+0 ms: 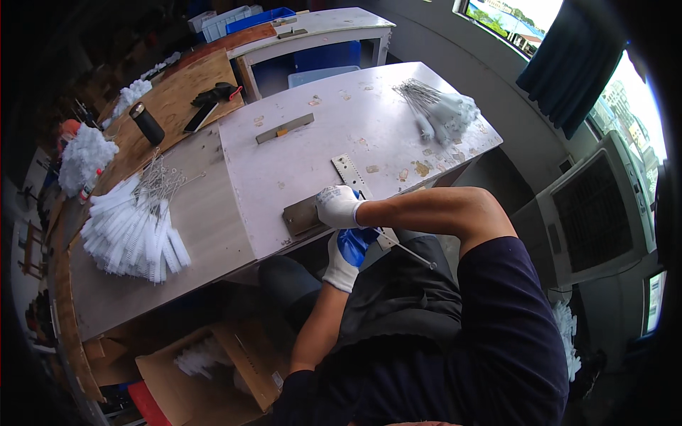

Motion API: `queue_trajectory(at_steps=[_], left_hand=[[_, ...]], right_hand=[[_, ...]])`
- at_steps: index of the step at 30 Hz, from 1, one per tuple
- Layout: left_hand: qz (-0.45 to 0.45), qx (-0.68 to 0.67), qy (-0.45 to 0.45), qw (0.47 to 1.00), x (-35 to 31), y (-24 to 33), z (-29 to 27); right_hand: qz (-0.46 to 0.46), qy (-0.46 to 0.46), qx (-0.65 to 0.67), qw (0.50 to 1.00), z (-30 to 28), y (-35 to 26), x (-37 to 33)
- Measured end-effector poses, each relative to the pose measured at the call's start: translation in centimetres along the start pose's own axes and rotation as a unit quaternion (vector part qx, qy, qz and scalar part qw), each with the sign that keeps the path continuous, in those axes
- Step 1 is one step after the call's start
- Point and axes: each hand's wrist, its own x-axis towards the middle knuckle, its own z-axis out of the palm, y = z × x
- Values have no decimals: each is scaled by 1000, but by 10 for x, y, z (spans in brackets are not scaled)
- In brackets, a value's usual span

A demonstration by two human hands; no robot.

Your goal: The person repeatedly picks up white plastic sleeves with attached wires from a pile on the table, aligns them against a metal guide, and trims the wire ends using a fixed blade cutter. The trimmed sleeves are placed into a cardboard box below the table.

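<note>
Both my hands wear white gloves with blue coating and meet at the table's near edge. My left hand (344, 260) is closed, its blue palm side showing. From it a thin wire handle with a looped end (415, 255) sticks out to the right, like the handles of the tube brushes on the table; any bristles are hidden. My right hand (339, 206) is just above, fingers curled down against a grey metal block (302, 217); what it pinches is hidden. Beyond and partly beneath the hands lies a perforated metal strip (348, 172).
White tube brushes (135, 231) are fanned out at left; another bundle (447, 117) lies far right. A metal bar (284, 128) rests mid-table. A black bottle (147, 124), phone (201, 117) and dark glove (215, 94) are far left. An open cardboard box (167, 362) stands below.
</note>
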Motion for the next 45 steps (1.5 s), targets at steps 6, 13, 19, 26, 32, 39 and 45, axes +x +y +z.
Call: queue_trajectory(at_steps=[6,13,19,26,32,39,45], left_hand=[[-19,68,167,983,-61,50,8],[-110,307,164,931,-66,122,29],[-156,427,175,873,-60,145,38],[-50,691,172,700,-56,159,49],[361,733,262,514,-114,134,69],[279,259,328,865,-59,104,19],[381,182,397,815,32,121,64]], right_hand=[[-13,32,86,996,7,11,0],[-276,-67,-53,957,-26,60,29],[-355,-31,-64,932,5,71,55],[-349,67,-24,934,21,75,49],[-234,92,20,968,26,62,24],[-223,113,17,968,29,59,25],[-233,126,26,964,33,61,29]])
